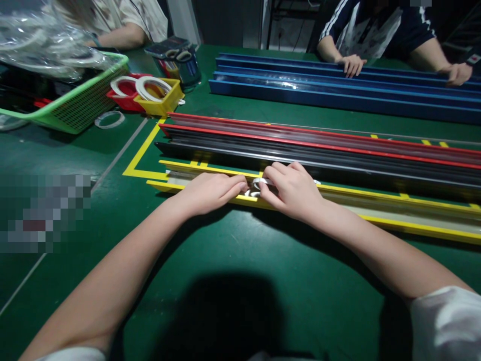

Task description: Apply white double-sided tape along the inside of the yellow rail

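Note:
A long yellow-edged channel (398, 223) lies across the table in front of me, its trough facing up. A thin white strip (259, 181) curls in a small loop above the trough between my hands. My right hand (295, 190) pinches this loop between thumb and fingers. Over the channel's left part is my left hand (212, 193), its fingers pressed together with the tips at the white strip in the trough. The left fingertips partly hide what they grip. Just behind run a black channel (225, 150) and a red-edged channel (300, 135).
Blue channels (263, 93) lie at the back, with a co-worker's hands (351, 65) on them. At the left stand a green basket (86, 100) with plastic-wrapped coils, red (126, 103) and yellow (169, 95) bins with white rolls, and a pen holder (188, 67). Another person sits behind.

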A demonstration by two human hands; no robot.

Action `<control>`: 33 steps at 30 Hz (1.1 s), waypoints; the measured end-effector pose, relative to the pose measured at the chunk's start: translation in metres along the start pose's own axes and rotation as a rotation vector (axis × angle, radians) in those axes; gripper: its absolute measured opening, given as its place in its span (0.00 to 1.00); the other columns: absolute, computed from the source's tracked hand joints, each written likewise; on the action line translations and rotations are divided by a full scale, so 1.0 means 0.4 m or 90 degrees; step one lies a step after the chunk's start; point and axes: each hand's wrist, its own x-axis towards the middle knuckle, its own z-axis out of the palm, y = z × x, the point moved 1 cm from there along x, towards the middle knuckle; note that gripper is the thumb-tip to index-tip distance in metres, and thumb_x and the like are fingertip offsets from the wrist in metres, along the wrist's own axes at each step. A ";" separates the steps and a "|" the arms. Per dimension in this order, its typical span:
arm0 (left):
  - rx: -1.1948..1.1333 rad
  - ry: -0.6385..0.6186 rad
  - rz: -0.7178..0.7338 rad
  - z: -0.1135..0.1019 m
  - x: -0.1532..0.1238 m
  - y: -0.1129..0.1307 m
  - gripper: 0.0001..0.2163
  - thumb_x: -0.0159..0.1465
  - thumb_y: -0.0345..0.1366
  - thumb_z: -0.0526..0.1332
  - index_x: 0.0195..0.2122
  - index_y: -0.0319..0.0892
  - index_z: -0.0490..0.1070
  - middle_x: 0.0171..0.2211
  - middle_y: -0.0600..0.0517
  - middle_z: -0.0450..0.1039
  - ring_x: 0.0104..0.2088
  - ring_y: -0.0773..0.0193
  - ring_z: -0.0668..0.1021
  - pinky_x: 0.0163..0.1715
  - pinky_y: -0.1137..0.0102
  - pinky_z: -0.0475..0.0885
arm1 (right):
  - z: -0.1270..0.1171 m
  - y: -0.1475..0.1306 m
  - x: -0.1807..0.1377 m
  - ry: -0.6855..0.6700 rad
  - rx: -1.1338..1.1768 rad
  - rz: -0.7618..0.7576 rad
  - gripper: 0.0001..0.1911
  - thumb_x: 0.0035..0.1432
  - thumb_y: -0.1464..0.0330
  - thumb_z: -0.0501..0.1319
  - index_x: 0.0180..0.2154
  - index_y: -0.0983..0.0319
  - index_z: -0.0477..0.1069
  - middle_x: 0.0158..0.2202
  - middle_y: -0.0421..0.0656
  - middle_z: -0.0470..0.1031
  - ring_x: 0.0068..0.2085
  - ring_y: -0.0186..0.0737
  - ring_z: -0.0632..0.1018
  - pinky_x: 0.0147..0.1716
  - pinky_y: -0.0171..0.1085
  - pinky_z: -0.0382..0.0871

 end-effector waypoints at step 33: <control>-0.017 -0.023 -0.028 0.002 0.004 -0.007 0.23 0.70 0.50 0.37 0.46 0.51 0.71 0.41 0.53 0.78 0.40 0.57 0.79 0.37 0.68 0.67 | -0.029 0.037 -0.003 -0.110 0.359 0.095 0.21 0.66 0.53 0.50 0.37 0.61 0.72 0.28 0.38 0.74 0.27 0.31 0.70 0.29 0.32 0.53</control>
